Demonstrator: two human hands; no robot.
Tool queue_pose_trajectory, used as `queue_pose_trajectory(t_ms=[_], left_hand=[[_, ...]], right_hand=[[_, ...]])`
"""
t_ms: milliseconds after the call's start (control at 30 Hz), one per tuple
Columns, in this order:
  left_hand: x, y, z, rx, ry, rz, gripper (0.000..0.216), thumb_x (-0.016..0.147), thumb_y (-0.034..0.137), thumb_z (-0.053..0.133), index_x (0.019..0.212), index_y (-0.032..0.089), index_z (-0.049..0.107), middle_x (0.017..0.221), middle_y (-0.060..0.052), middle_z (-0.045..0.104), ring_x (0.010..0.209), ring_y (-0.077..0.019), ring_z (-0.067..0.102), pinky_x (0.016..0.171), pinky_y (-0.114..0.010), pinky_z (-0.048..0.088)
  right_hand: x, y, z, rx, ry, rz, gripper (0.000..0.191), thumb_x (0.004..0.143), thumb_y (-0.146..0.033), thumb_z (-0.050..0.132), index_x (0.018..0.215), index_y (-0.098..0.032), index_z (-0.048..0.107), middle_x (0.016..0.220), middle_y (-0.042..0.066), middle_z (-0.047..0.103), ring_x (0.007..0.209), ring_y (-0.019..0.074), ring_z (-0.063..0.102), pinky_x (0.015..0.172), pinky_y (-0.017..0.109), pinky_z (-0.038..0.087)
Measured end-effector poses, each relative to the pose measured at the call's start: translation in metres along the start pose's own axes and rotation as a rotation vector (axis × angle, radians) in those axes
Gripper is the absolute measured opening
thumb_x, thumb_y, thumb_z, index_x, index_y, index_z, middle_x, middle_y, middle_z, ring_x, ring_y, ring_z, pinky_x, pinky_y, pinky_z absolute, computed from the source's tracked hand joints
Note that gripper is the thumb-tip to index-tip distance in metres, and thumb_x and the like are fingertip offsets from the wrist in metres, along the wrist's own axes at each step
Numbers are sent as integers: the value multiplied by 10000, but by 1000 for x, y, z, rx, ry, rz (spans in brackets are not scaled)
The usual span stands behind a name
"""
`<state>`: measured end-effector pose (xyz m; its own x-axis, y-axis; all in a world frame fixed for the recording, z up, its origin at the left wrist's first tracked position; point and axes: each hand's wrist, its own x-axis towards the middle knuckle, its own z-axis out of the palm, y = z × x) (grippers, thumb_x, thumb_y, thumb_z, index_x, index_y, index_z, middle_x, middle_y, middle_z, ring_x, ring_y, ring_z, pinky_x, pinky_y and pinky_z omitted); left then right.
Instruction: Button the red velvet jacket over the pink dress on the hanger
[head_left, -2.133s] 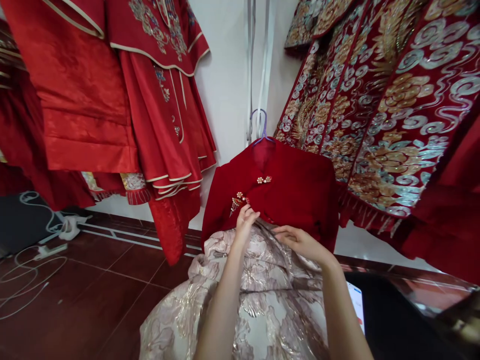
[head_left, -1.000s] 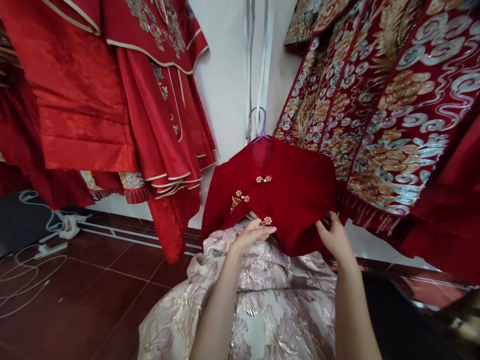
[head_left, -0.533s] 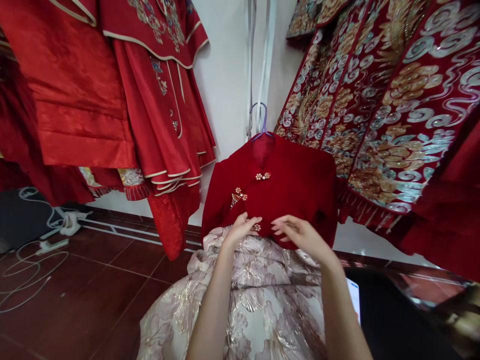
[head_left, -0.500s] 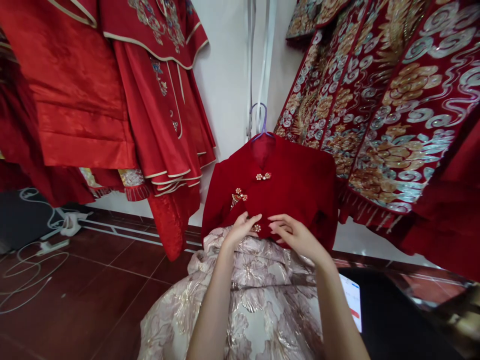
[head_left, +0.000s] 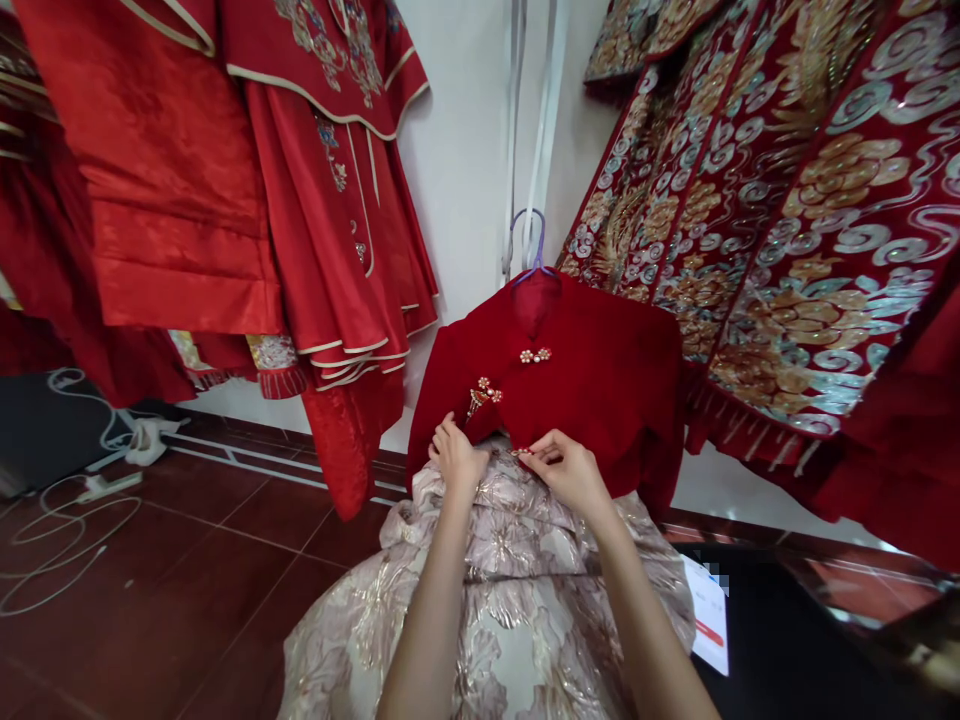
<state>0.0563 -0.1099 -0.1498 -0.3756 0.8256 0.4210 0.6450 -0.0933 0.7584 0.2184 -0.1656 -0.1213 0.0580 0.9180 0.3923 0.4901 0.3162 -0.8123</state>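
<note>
A dark red velvet jacket [head_left: 592,370] hangs on a purple hanger [head_left: 539,250]. Its front carries a beaded flower fastener [head_left: 535,356] at the collar and a tasselled one [head_left: 484,396] lower down on the left. Below it spreads a pale pink-and-silver floral brocade skirt [head_left: 510,620]. My left hand [head_left: 457,455] has its fingers bent over the jacket's lower left front, partly on the brocade. Closer to the middle, my right hand [head_left: 570,472] pinches the jacket's front edge by a small beaded fastener [head_left: 520,453].
Red garments [head_left: 307,230] hang at the left, and a heavily embroidered red-and-gold garment [head_left: 810,220] hangs at the right. A lit phone [head_left: 706,615] lies on a black surface [head_left: 795,640]. White cables [head_left: 45,500] trail over the tiled floor [head_left: 210,590].
My left hand has moved left along the jacket's front, and my right hand has come down and left, closing on the front edge. Brocade now shows between the hands.
</note>
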Motion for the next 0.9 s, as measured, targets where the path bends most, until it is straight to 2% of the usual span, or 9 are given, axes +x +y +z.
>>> queue_pose_trajectory(t_ms=[100, 167, 367, 500, 567, 633, 700, 767, 900], left_hand=[[-1, -12, 2, 53, 57, 80, 334, 687, 187, 684, 1002, 205, 574, 1170, -118, 553, 1185, -298, 480, 1061, -526, 225], [4, -16, 4, -108, 25, 123, 82, 782, 260, 613, 840, 204, 597, 1007, -78, 616, 1056, -248, 560, 1023, -455, 319], [23, -1, -24, -746, -194, 77, 237, 728, 384, 685, 788, 159, 643, 774, -37, 681, 754, -156, 628, 734, -254, 479], [21, 14, -57, -761, -709, 92, 318, 672, 417, 732, 833, 143, 712, 834, -51, 721, 763, -161, 648, 730, -260, 496], [18, 17, -59, -646, -1017, 43, 340, 703, 456, 693, 825, 140, 720, 817, -60, 723, 745, -164, 656, 706, -268, 508], [12, 17, -48, -481, -1168, -61, 339, 739, 466, 650, 777, 133, 699, 728, -62, 707, 686, -165, 658, 658, -276, 513], [5, 17, -30, -235, -1091, -113, 308, 743, 441, 647, 689, 138, 652, 631, -61, 668, 641, -179, 652, 626, -286, 504], [-4, 20, -12, 19, -824, -77, 280, 711, 427, 679, 675, 155, 621, 675, -83, 668, 714, -217, 664, 668, -306, 494], [-23, 28, 11, 137, -325, 54, 466, 663, 390, 726, 1016, 137, 557, 1079, -180, 627, 992, -289, 621, 797, -347, 470]], right_hand=[[2, 3, -13, 73, 20, 31, 246, 713, -413, 696, 745, -189, 600, 742, 52, 690, 682, 182, 643, 671, 302, 507], [2, 3, -21, 137, 69, 51, 287, 699, -443, 709, 750, -179, 609, 759, 65, 695, 688, 182, 644, 680, 307, 513], [0, -13, -40, 377, 222, 117, 389, 587, -456, 789, 763, -150, 627, 800, 94, 696, 709, 186, 639, 667, 317, 535], [-7, -25, -50, 434, 197, 133, 371, 598, -423, 798, 799, -147, 654, 840, 97, 705, 755, 186, 647, 666, 302, 537], [-9, -28, -53, 433, 204, 130, 358, 601, -407, 802, 804, -149, 661, 846, 94, 708, 755, 180, 646, 663, 292, 534], [-11, -29, -54, 414, 207, 118, 348, 604, -399, 802, 807, -151, 666, 847, 92, 712, 751, 177, 647, 664, 290, 530], [-11, -30, -51, 393, 195, 100, 337, 610, -399, 797, 805, -154, 671, 840, 91, 716, 750, 179, 651, 668, 293, 528], [-10, -31, -46, 381, 165, 89, 330, 611, -406, 793, 789, -154, 674, 822, 90, 719, 743, 182, 655, 677, 299, 528], [-8, -34, -33, 348, 102, 98, 336, 595, -426, 792, 752, -152, 677, 769, 87, 717, 698, 181, 654, 677, 309, 530]])
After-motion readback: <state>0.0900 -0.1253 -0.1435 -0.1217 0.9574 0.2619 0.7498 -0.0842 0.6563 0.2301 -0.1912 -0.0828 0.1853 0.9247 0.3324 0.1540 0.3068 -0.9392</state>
